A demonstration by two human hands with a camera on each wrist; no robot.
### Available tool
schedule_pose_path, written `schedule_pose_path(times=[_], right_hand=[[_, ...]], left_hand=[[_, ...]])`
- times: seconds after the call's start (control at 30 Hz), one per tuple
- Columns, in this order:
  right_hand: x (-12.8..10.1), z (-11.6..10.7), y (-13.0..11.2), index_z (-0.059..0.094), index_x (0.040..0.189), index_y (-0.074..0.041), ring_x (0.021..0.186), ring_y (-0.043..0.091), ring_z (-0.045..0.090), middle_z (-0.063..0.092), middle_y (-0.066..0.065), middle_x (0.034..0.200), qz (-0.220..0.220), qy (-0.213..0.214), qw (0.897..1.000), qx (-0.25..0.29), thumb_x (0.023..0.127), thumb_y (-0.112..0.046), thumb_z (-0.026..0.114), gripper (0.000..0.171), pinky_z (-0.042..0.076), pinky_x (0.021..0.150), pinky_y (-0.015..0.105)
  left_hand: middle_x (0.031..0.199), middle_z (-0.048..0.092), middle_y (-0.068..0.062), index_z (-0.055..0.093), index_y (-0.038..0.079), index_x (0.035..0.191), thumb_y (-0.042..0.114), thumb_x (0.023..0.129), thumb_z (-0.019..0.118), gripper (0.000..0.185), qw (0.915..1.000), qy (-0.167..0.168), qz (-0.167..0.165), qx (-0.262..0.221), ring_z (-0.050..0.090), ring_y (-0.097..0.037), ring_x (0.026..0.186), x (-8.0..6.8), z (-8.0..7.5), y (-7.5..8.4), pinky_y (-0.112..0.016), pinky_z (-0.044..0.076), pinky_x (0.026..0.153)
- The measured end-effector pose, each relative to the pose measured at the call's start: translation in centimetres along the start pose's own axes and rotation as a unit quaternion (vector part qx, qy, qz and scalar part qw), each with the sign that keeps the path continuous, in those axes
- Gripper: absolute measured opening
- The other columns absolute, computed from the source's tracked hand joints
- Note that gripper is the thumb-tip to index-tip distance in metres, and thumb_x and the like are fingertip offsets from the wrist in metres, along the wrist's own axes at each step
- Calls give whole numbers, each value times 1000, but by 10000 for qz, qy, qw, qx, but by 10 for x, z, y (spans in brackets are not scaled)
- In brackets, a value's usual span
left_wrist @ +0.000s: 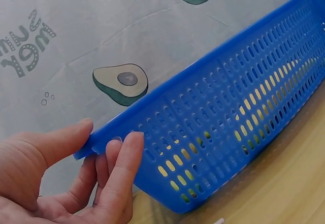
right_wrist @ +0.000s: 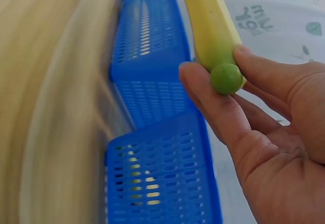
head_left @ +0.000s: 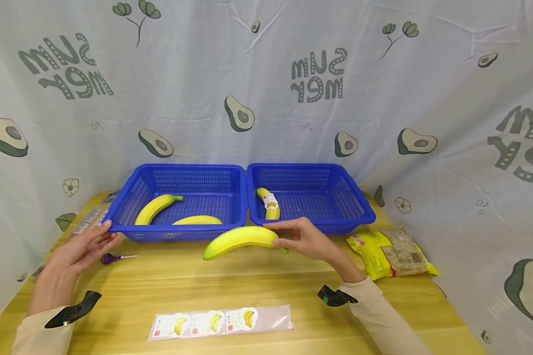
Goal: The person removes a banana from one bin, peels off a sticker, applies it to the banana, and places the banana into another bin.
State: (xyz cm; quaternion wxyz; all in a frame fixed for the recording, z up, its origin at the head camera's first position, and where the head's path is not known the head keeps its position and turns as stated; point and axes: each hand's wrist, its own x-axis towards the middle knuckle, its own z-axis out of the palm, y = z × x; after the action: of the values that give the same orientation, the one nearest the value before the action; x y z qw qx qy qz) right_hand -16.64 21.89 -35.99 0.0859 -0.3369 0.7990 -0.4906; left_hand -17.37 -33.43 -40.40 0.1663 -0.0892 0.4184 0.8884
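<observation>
Right hand [head_left: 308, 239] gripping unlabelled banana [head_left: 240, 240]; left hand [head_left: 82, 249] pinching left blue basket [head_left: 129, 207] corner. Sticker strip [head_left: 219, 322] on worktop [head_left: 266, 286]. Backdrop [head_left: 317, 74] print mirrored, unreadable.

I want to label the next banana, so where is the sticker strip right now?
In the head view, the sticker strip lies flat on the wooden table at its near edge, centred between both forearms, in front of the held banana.
</observation>
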Motion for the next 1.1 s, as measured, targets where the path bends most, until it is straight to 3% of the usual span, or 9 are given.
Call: schedule_pose_path(times=[0.13, 0.2, 0.3, 0.33, 0.43, 0.53, 0.7, 0.9, 1.1], right_hand=[[-5, 5, 5, 65, 141, 8, 98, 24, 74, 73, 25, 129, 73, 54, 10000, -16, 102, 2, 71, 41, 63, 82, 23], [-6, 8, 9, 65, 141, 9, 99, 25, 75, 73, 26, 129, 76, 53, 10000, 19, 102, 2, 71, 40, 63, 83, 24], [-8, 11, 16, 64, 140, 11, 100, 21, 75, 73, 27, 128, 52, 68, 9999, 63, 101, 3, 72, 40, 64, 85, 26], [-8, 13, 18, 64, 140, 12, 100, 21, 75, 73, 28, 128, 45, 75, 9999, 80, 101, 3, 72, 40, 64, 86, 26], [-9, 15, 22, 64, 139, 13, 99, 21, 74, 72, 28, 129, 16, 89, 9999, 95, 101, 3, 71, 40, 64, 85, 26], [-8, 16, 23, 64, 139, 12, 99, 25, 73, 73, 28, 128, 24, 101, 9999, 93, 101, 3, 71, 40, 63, 85, 25], [-8, 19, 26, 65, 139, 12, 98, 26, 73, 74, 26, 123, 123, 124, 9997, 152, 101, 3, 71, 40, 63, 82, 22], [-8, 24, 35, 65, 138, 12, 92, 19, 71, 76, 25, 114, 133, 116, 9998, 102, 101, 3, 71, 38, 61, 79, 21], [-9, 26, 36, 64, 140, 11, 89, 25, 73, 77, 23, 112, 324, 111, 9993, 152, 102, 3, 71, 39, 61, 77, 21]], left_hand=[[101, 71, -10, 71, 8, 103, 15, 114, 53, 22, 9962, -135, -5, 862, 76, -25, 97, 7, -2, -1, -39, 65, 93], [102, 71, -7, 70, 10, 103, 20, 114, 54, 22, 9864, -110, 14, 1642, 76, -22, 96, 7, -4, -3, -39, 66, 91], [106, 71, -6, 67, 7, 111, 24, 115, 54, 21, 9643, -178, 6, 2642, 76, -20, 99, 6, -3, -9, -40, 66, 92], [109, 71, -7, 65, 3, 118, 26, 115, 54, 26, 9532, -187, -6, 3016, 76, -19, 100, 6, -3, -12, -41, 66, 93], [115, 70, -10, 48, -12, 140, 29, 115, 55, 49, 9281, -222, -119, 3715, 76, -20, 104, 4, 2, -21, -44, 65, 95], [121, 73, -13, 30, -22, 151, 32, 115, 56, 70, 9067, -377, -199, 4196, 76, -21, 106, 4, 10, -29, -45, 65, 95], [125, 76, -18, 43, -22, 146, 27, 113, 60, 61, 8943, -839, -223, 4390, 77, -23, 109, 4, 26, -38, -44, 65, 95], [125, 76, -22, 51, -19, 144, 25, 110, 65, 58, 8833, -1047, -149, 4567, 77, -30, 110, 8, 52, -52, -45, 65, 93], [123, 75, -26, 55, -18, 141, 23, 107, 71, 56, 8719, -1418, 62, 4687, 76, -37, 109, 12, 84, -71, -46, 66, 93]])
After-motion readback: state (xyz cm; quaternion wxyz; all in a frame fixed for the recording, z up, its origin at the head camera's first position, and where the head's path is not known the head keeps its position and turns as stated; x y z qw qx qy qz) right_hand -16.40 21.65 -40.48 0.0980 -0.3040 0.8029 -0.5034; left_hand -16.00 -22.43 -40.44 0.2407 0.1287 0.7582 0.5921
